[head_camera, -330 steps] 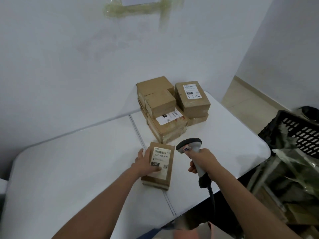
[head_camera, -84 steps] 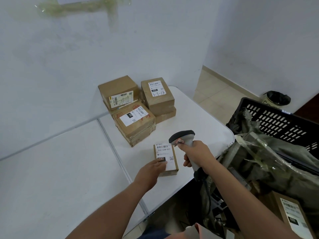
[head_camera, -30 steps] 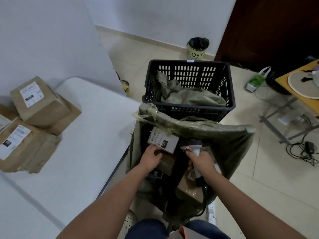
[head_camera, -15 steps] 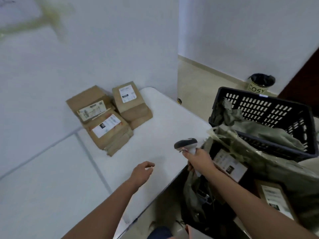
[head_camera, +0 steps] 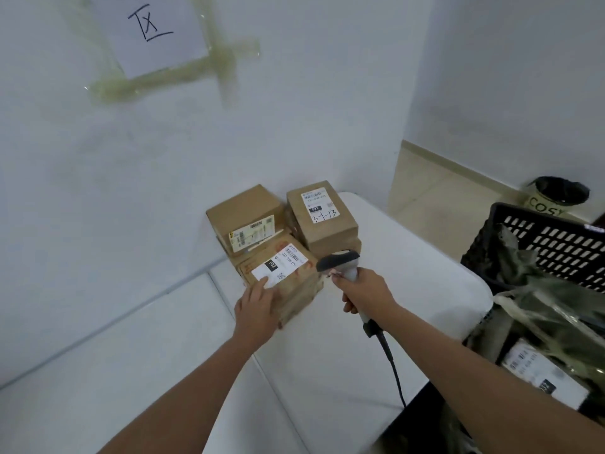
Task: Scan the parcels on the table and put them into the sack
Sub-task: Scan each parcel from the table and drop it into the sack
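Front parcel (head_camera: 294,283): brown cardboard, taped, white label reading 032, lying at the front of the stack on white table (head_camera: 409,290). Left hand (head_camera: 258,309) rests flat on it, fingers straight. Right hand (head_camera: 366,290) grips scanner (head_camera: 340,262) just beside it.

My left hand (head_camera: 257,308) rests flat on the near parcel (head_camera: 284,278); my right hand (head_camera: 368,291) grips the scanner (head_camera: 339,262) just right of it.
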